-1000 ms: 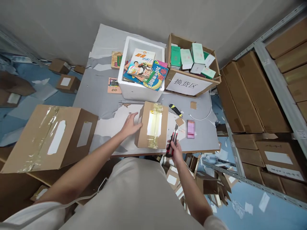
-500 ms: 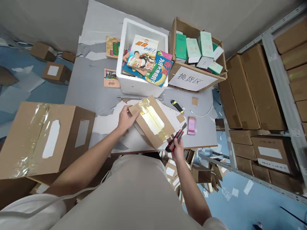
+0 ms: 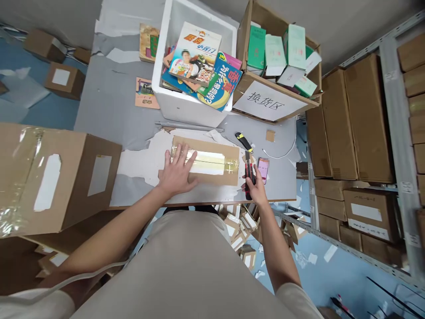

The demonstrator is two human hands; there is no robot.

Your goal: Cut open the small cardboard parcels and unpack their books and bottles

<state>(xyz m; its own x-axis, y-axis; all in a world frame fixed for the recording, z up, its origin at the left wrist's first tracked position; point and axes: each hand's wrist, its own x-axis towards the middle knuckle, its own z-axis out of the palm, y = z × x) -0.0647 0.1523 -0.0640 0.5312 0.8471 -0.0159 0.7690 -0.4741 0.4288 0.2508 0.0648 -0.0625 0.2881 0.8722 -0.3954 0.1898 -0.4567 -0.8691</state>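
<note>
A taped cardboard box with a white label lies flat on the table near its front edge. My left hand rests on the box's left end, fingers spread over the tape. Just past the right end, my right hand grips a red and black box cutter, its blade pointing away from me. The cutter appears apart from the box. Close by lie a pink-screened phone and a second, black and yellow cutter.
Behind the box stand a white foam bin of books and a carton of green boxes. A large taped carton is at the left. Metal shelving with cartons lines the right, and scraps litter the floor.
The cardboard box has gone from held up and tilted to flat on the table. My left hand shifted from its edge to its top. The right hand turned the cutter upright.
</note>
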